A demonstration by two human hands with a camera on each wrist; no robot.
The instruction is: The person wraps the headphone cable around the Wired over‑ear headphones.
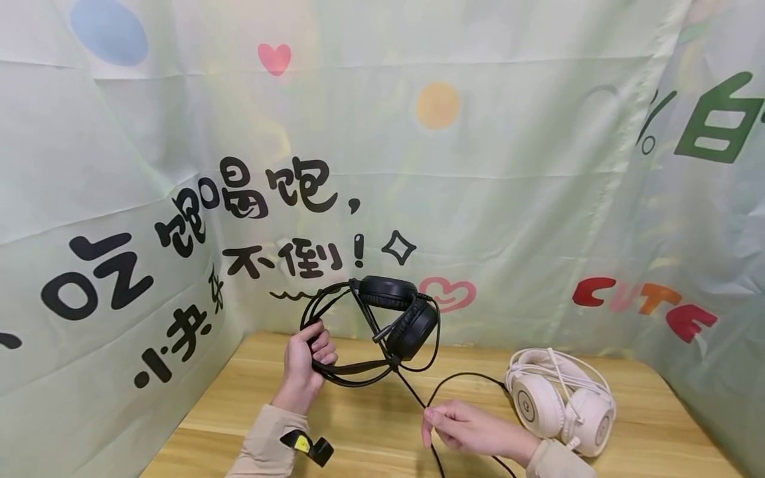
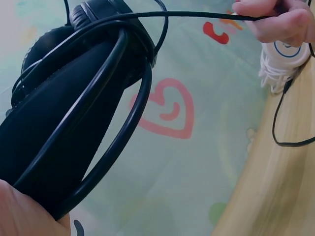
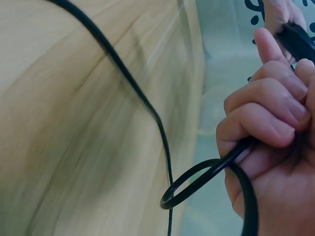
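Observation:
My left hand [image 1: 305, 362] grips the headband of a black headset [image 1: 412, 330], raised above the wooden table. Its two padded ear cups face up and to the right, and a short microphone boom [image 1: 382, 334] sticks out beside them. In the left wrist view the wide headband [image 2: 64, 113] with its thin outer frame fills the left side. A black cable [image 1: 411, 387] runs from the headset, wrapped about it, down to my right hand [image 1: 469, 425]. Curled fingers hold that cable in the right wrist view, where a small cable loop [image 3: 192, 187] hangs below them.
White headphones [image 1: 540, 405], wound with their white cable, lie on the table [image 1: 251, 411] at the right. A stretch of black cable [image 1: 466, 374] arcs over to them. Printed fabric [image 1: 508, 219] hangs behind and along both sides.

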